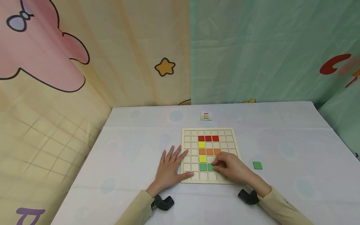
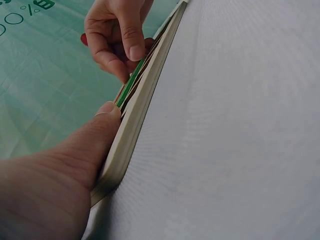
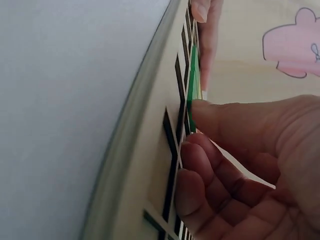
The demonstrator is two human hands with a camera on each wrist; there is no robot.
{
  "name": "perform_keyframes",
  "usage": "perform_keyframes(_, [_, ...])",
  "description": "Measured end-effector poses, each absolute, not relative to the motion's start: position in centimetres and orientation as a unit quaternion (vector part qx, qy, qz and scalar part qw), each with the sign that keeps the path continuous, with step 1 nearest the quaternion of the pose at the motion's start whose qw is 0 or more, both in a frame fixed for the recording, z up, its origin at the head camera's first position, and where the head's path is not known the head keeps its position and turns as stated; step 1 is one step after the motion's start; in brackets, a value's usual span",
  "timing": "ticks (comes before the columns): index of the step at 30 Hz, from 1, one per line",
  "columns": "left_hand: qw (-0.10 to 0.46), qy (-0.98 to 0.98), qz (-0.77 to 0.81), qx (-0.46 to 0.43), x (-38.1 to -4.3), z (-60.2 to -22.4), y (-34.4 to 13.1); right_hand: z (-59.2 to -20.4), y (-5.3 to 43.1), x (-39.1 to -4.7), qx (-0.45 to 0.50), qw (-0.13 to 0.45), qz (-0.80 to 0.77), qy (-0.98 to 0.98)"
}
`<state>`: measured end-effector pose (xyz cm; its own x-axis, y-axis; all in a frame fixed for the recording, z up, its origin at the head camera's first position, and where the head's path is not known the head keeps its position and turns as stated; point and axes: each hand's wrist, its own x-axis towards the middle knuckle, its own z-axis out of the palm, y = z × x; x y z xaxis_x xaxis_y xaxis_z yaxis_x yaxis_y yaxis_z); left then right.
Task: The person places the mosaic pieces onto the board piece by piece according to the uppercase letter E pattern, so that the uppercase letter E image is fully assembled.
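A pale square grid board [image 1: 203,176] lies on the table, with coloured square tiles in several cells. My left hand [image 1: 170,168] is spread flat at the board's left side, fingertips and thumb resting on its edge. With thumb and curled fingers, my right hand [image 1: 232,167] pinches a green tile [image 1: 210,167] at the lower row, beside another green tile [image 1: 202,167]. In the right wrist view the thumb touches the green tile [image 3: 193,75]. Above are red tiles [image 1: 208,138], orange tiles [image 1: 209,152], and a yellow tile [image 1: 201,144] over another yellow tile [image 1: 202,158].
A loose green tile [image 1: 257,165] lies on the table to the right of the board. Behind the board is a small card [image 1: 206,116] printed with a coloured grid. Patterned curtains [image 1: 140,53] stand along the table's back edge.
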<state>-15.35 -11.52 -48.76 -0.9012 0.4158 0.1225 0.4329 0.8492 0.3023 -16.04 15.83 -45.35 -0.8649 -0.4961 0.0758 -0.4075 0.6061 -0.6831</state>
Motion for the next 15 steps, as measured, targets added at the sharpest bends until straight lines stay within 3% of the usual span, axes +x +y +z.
perform_keyframes(7, [0.031, -0.960, -0.165, -0.225, -15.3, -48.8, -11.5, -44.9, 17.6, -15.7, -0.292, 0.089, -0.372, 0.877])
perform_keyframes(15, [0.030, -0.959, -0.168, -0.225, -15.2, -48.6, -11.6, -44.4, 21.9, -15.9, -0.297, 0.016, -0.393, 0.870])
